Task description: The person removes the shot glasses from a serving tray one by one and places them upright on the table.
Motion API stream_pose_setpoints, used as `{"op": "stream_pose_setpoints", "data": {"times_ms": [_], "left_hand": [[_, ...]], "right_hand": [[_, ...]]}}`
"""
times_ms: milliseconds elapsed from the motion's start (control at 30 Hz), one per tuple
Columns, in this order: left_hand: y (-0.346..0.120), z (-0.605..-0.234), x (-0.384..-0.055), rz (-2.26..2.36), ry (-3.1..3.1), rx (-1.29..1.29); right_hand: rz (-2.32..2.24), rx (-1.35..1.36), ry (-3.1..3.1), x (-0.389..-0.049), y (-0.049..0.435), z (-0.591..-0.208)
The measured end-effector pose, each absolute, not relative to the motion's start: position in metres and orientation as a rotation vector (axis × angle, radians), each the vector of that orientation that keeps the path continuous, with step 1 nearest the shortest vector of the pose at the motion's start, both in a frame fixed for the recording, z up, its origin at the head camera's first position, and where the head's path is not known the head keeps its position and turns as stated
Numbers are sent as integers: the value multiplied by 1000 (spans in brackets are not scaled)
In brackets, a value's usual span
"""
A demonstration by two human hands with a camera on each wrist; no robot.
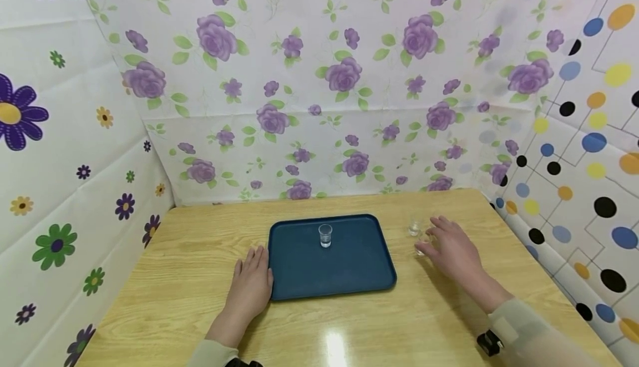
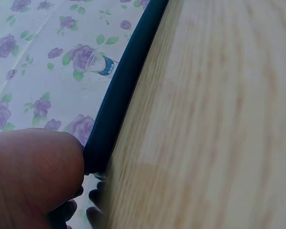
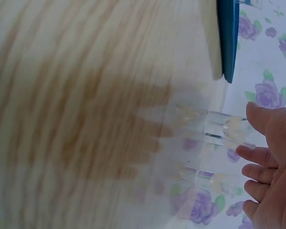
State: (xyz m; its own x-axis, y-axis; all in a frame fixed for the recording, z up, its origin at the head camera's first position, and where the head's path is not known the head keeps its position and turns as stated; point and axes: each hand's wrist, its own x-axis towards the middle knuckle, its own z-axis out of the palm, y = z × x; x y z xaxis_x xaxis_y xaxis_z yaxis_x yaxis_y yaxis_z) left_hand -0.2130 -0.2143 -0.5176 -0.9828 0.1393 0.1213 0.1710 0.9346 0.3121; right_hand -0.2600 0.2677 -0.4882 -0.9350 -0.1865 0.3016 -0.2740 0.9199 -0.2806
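A dark blue rectangular tray (image 1: 329, 273) lies on the wooden table, with one small clear shot glass (image 1: 325, 236) standing upright near its back middle. My left hand (image 1: 250, 284) lies flat against the tray's left edge, fingers straight. Right of the tray, my right hand (image 1: 454, 251) has its thumb and index finger on either side of the rim of another upright shot glass (image 3: 224, 129), pinching it. Its other fingers are loosely bent. A third shot glass (image 1: 414, 227) stands just behind that one.
The light wooden table (image 1: 199, 256) meets a cloth wall with purple roses (image 1: 344, 73) at the back. Flowered cloth (image 1: 55, 189) hangs on the left and dotted cloth (image 1: 594, 189) on the right.
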Motion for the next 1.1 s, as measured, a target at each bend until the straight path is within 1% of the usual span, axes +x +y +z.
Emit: {"op": "stream_pose_setpoints", "data": {"times_ms": [300,567,833,1100], "left_hand": [[-212,-519,-210,-497,-2986,-255],[-212,-516,-214,-489,-2978,-257],[-213,-511,-215,-473,-2976,-261],[-214,-514,-212,-472,-2986,-258]], "right_hand": [[458,353,-2727,-252,255,-475],[497,423,-2715,-261,223,-466],[508,578,-2722,-273,192,-466],[540,645,-2785,-278,163,-471]]}}
